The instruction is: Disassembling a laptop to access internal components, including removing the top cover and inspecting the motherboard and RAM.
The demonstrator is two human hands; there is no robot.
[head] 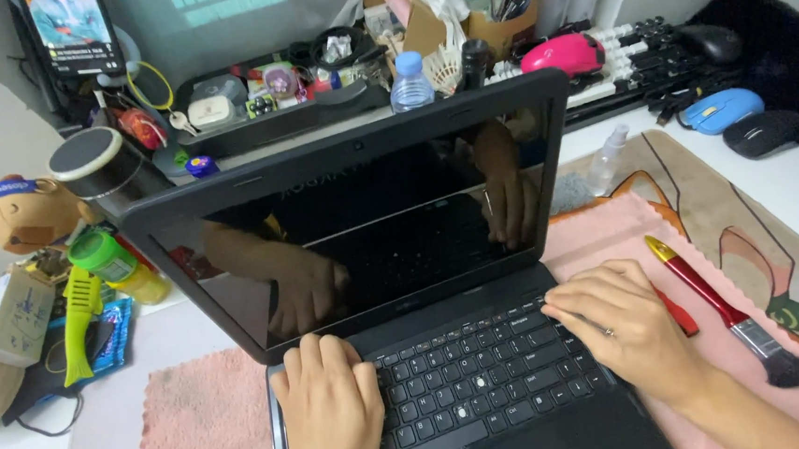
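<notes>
Open black laptop [422,279], dark glossy screen, under both hands.

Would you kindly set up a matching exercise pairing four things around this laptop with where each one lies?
Things:
1. left hand
2. right hand
3. red-handled brush
4. pink computer mouse

Places:
A. behind the laptop lid, beside a white keyboard
B. on the keyboard's left edge
C. on the pink cloth, right of the laptop
D. at the keyboard's upper right corner

Pairs: 1-B, 2-D, 3-C, 4-A
</notes>
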